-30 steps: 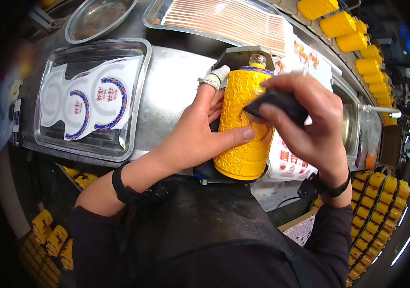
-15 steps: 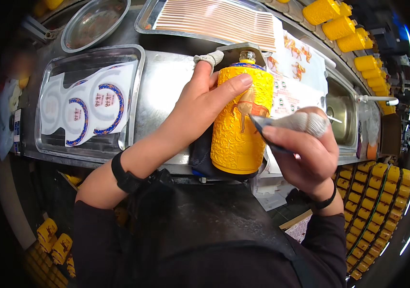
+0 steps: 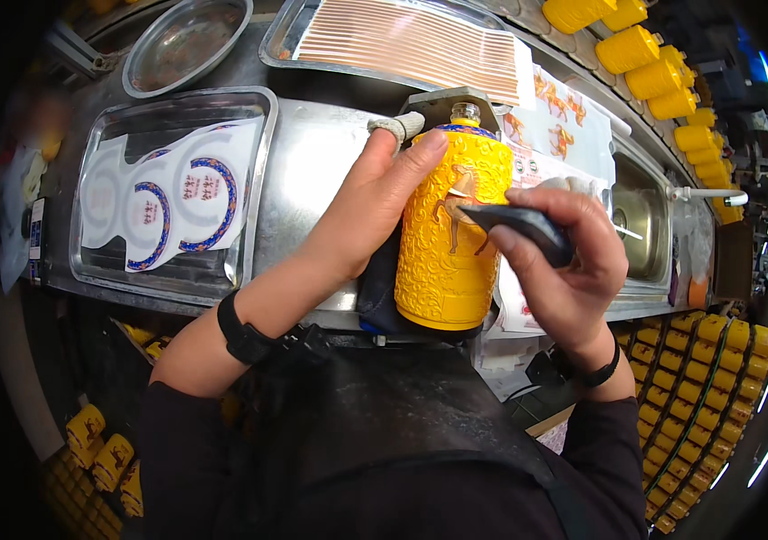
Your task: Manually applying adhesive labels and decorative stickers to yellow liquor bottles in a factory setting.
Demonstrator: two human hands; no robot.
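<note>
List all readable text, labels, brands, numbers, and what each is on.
Locations only; I don't copy out wording.
White cutout sheet in left metal tray: two groups of small dark-reddish characters.
White paper right of the bottle: red print, mostly hidden.
Small blue-and-white item, far left: marks too small to read.
Bottle: horse picture; no lettering I can make out.
</note>
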